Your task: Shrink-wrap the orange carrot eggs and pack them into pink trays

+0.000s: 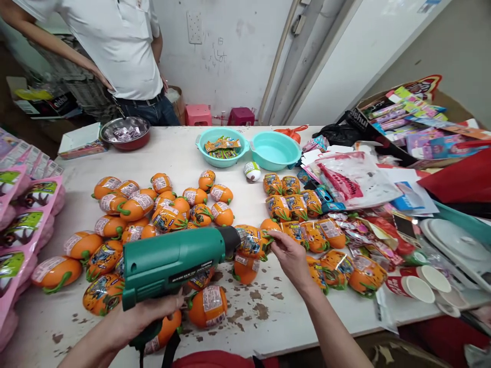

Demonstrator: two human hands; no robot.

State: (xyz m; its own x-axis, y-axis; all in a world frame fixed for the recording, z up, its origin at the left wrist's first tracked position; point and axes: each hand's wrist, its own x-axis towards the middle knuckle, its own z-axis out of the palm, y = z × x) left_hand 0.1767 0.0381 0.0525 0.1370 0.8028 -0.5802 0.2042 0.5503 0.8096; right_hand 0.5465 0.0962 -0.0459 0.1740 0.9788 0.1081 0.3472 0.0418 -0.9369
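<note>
My left hand (pixel 143 314) is closed round the handle of a green heat gun (pixel 172 260), whose black nozzle points right at an orange egg-shaped toy (pixel 251 244) in a printed wrapper. My right hand (pixel 289 255) pinches that wrapped egg at its right side. Several more orange eggs (pixel 138 207) lie scattered on the white table (pixel 268 312), bare ones with labels to the left, film-wrapped ones (pixel 303 204) to the right.
Two teal bowls (pixel 274 149) and a metal bowl (pixel 125 133) stand at the far side. A person in a white shirt (pixel 123 46) stands behind the table. Pink blister packs (pixel 23 225) lie left; cartons, bags and paper cups (pixel 420 289) crowd the right.
</note>
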